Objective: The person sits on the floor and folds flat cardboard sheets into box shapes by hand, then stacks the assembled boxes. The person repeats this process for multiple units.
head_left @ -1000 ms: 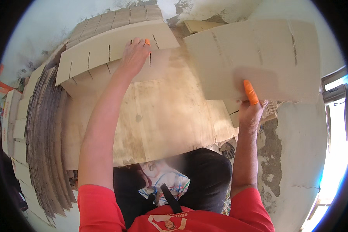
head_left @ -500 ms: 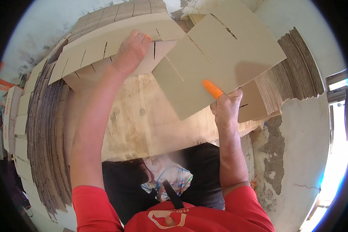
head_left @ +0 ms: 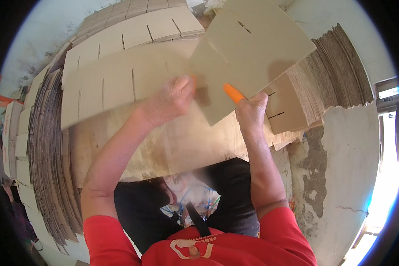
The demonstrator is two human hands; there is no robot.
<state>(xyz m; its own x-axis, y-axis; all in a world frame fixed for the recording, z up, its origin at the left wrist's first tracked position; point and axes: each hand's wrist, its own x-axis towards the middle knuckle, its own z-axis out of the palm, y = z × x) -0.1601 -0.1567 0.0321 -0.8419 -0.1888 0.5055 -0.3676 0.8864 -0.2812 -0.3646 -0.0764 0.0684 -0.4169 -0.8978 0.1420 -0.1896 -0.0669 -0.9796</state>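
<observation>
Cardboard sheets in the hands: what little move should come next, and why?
Maybe the right hand should turn its slanted sheet a little to match the slotted sheet in the left hand. The slanted sheet's slots run diagonally, while the other's stand nearly straight up and down in this view.

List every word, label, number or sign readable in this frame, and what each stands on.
Red shirt: pale lettering by a pale emblem, partly legible; wording not copied here.
Pale box at the left edge: reddish marks, too small to read.
Cardboard sheet in the right hand: dark slits, no print visible.
</observation>
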